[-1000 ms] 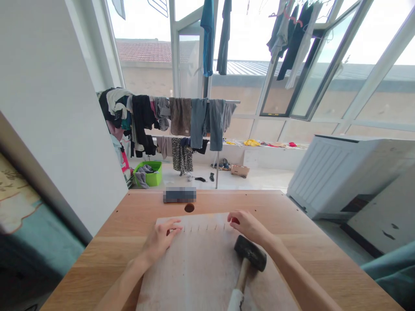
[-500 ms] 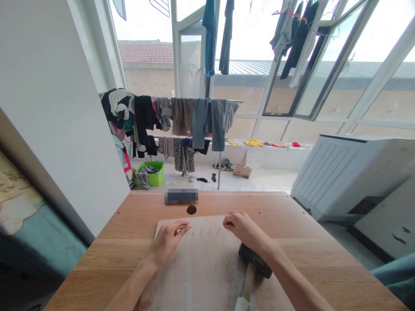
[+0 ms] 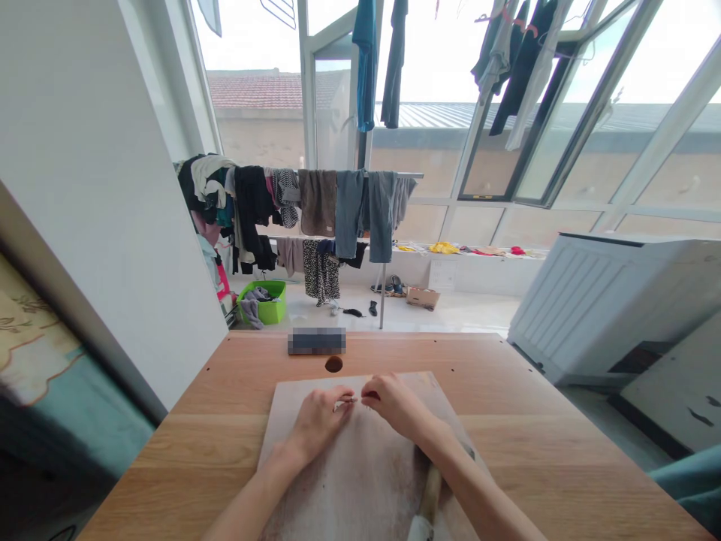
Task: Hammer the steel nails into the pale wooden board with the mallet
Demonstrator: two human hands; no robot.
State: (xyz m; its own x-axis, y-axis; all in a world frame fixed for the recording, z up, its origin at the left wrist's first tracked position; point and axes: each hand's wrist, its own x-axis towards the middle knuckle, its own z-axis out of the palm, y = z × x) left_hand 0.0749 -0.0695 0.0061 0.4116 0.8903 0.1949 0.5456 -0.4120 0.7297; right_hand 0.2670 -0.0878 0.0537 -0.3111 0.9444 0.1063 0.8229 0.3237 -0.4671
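Note:
My left hand [image 3: 322,421] is over the upper part of a pale board [image 3: 360,473], its thumb and fingers pinched together. Something small and light-coloured shows at those fingertips, too small to name. Close beside it, my right hand [image 3: 394,402] is also pinched, its fingertips almost meeting the left ones; what they hold, if anything, is hidden. The row of thin nails standing in the board is mostly covered by my hands. Under my right forearm lies a hammer with a wooden handle [image 3: 432,488]; the forearm hides most of its dark head.
The board rests on a wooden table [image 3: 191,443] with a round hole [image 3: 334,364] near its far edge. A blurred dark box [image 3: 316,341] sits beyond the board. Past the table stand a laundry rack [image 3: 417,176], a green basket [image 3: 273,309] and a white appliance [image 3: 568,300].
My hands have come together over the row of nails, the left moving right and the right moving left. My right forearm now covers more of the hammer head.

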